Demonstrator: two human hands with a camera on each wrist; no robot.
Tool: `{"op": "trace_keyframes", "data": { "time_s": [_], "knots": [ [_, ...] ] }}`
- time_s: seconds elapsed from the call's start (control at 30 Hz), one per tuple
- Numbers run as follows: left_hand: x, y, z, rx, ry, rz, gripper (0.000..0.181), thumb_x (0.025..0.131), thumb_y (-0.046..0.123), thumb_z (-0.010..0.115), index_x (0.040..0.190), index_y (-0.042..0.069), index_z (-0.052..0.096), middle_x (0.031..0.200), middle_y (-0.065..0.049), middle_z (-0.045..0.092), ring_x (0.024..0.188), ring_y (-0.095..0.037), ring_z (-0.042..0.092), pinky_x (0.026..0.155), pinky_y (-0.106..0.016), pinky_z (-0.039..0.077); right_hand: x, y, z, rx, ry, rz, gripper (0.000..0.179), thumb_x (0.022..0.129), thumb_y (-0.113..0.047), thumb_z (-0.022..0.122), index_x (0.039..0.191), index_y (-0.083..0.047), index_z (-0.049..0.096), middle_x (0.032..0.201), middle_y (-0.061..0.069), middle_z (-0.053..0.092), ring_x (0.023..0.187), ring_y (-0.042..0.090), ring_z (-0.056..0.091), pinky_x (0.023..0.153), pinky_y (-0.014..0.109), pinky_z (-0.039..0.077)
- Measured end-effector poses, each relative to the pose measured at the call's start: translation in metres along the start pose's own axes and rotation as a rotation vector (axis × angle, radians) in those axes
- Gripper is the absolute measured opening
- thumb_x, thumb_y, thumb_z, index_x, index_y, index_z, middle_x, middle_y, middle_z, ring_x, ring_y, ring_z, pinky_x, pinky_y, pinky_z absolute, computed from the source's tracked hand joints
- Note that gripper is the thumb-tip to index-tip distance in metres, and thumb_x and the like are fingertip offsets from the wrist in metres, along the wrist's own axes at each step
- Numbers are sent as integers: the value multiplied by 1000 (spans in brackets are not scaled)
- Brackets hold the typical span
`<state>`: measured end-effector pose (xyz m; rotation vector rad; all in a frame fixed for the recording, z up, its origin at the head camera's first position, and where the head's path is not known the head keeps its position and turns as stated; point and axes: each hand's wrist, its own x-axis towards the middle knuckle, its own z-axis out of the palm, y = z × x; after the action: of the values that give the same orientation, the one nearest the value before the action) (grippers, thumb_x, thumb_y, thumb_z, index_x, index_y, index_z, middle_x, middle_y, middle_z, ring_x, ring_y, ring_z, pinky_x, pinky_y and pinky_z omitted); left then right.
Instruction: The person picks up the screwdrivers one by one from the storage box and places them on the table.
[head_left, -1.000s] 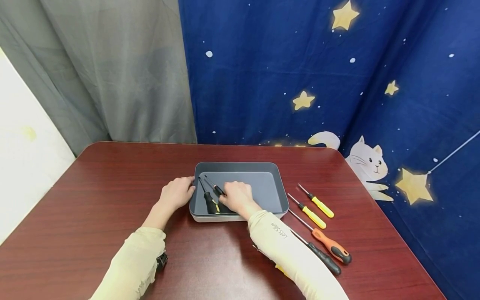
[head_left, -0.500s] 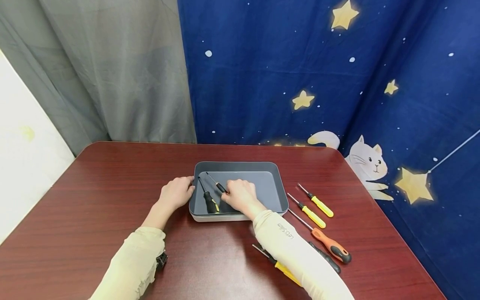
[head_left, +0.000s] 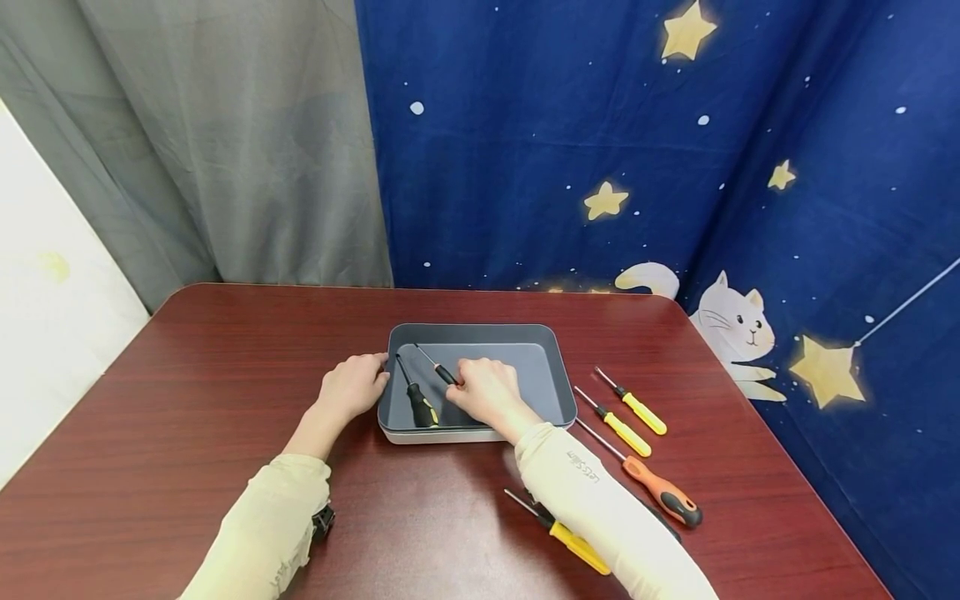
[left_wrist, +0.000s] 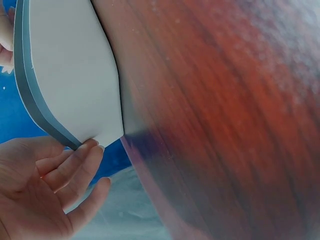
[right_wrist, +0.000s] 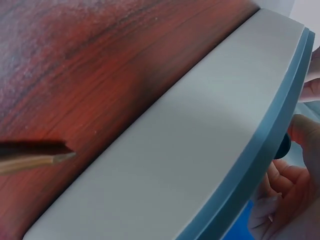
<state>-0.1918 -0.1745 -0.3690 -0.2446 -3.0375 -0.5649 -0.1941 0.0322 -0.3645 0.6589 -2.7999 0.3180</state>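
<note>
A grey box with a pale outside stands mid-table. My left hand is at its left end; in the left wrist view, the thumb and fingers pinch the box's rim. Inside the box, my right hand grips a black-handled screwdriver, whose shaft points to the back left. The right wrist view shows the round end of its dark handle beyond the wall. A second screwdriver, black with yellow marks, lies to the left in the box.
Right of the box lie two yellow screwdrivers and an orange one. A black handle is mostly hidden under my right sleeve. Another yellow screwdriver lies near the front. Curtains hang behind the table.
My right hand has shifted slightly right inside the box, bringing the black-handled screwdriver along. My sleeve has uncovered the front yellow screwdriver and covers more of the black one. My left hand is unmoved.
</note>
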Motion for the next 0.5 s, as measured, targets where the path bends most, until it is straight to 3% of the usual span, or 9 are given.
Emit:
{"op": "trace_keyframes", "data": {
  "time_s": [0.5],
  "knots": [
    [1,-1,1,5,-3,-2,36,87,13,52,120,-1,53,113,-20,55,94,-38,54,69,-53,43,-9,3,-11,17,42,-22,17,69,-27,60,58,-24,48,51,-12,43,48,12,44,40,29,31]
  ]
}}
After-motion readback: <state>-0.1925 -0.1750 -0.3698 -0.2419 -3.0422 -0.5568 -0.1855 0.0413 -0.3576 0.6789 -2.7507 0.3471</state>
